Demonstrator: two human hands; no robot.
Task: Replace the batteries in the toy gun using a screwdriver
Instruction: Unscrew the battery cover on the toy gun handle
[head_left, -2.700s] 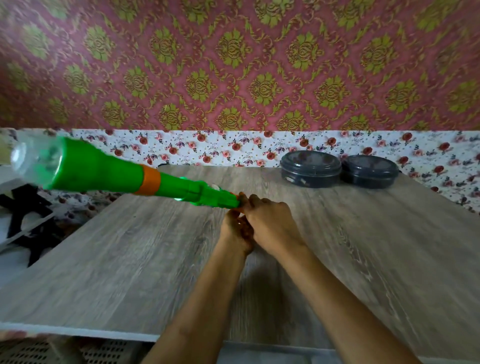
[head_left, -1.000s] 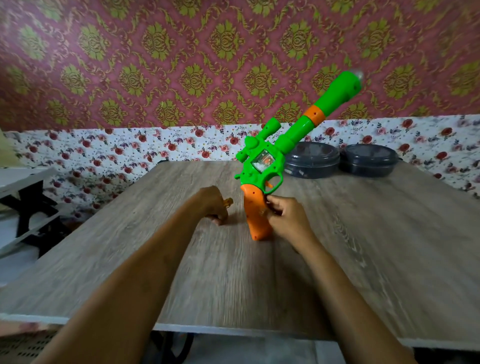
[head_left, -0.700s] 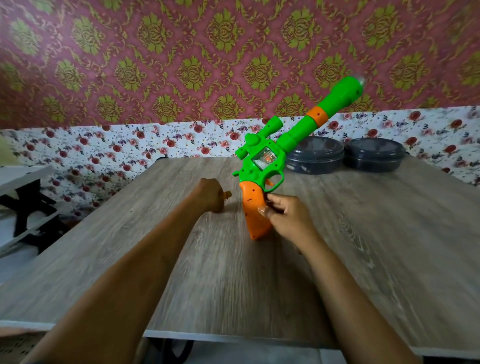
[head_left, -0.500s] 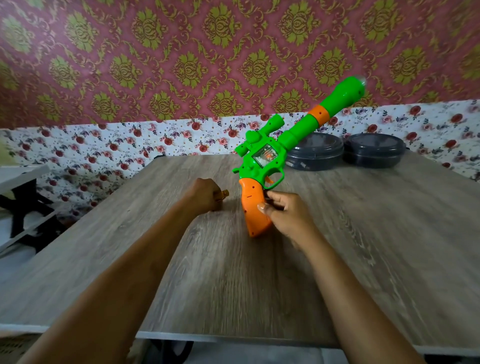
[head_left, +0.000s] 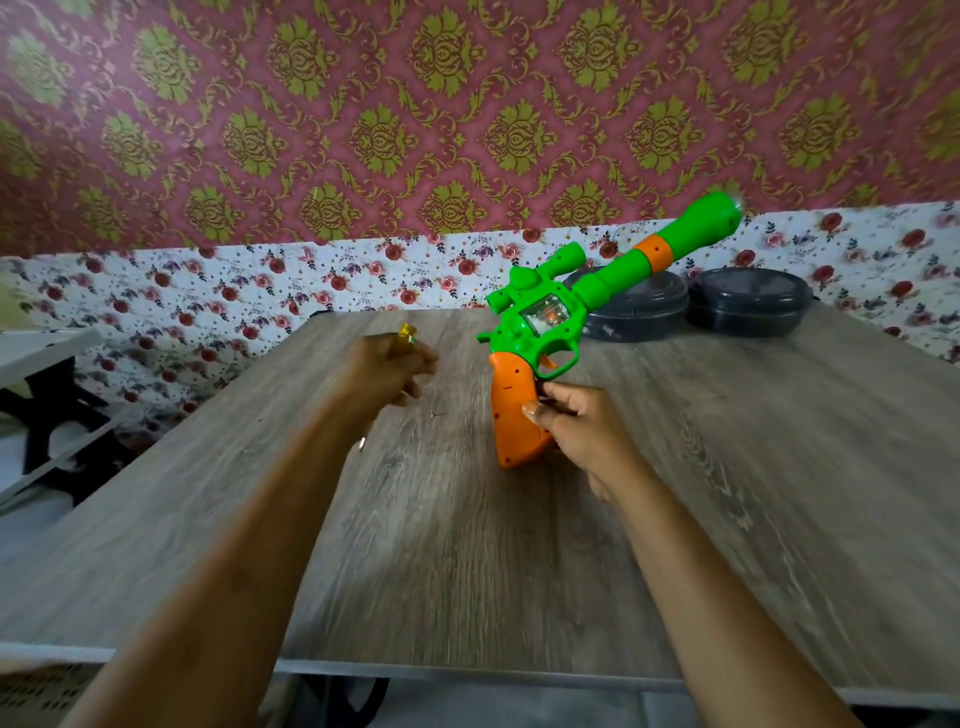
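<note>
The green toy gun (head_left: 550, 322) stands on the butt of its orange grip (head_left: 511, 415) on the wooden table (head_left: 467, 545), barrel slanting up to the right. My right hand (head_left: 576, 431) pinches the orange grip from the right side. To the left, my left hand (head_left: 387, 371) is curled around a screwdriver; only its yellow handle end (head_left: 407, 332) shows above the fist, and a metal tip (head_left: 362, 443) peeks out below the wrist. The left hand is blurred and a hand's width away from the gun.
Two dark round lidded containers (head_left: 631, 306) (head_left: 748, 301) sit at the table's back right, behind the barrel. A tiny dark speck, perhaps a screw (head_left: 438, 414), lies between my hands. A white shelf on a black frame (head_left: 47, 395) stands left of the table.
The gun went from held level, pointing left, to standing on its grip with the barrel up right. My left hand, holding the screwdriver, has just lifted and drifted left.
</note>
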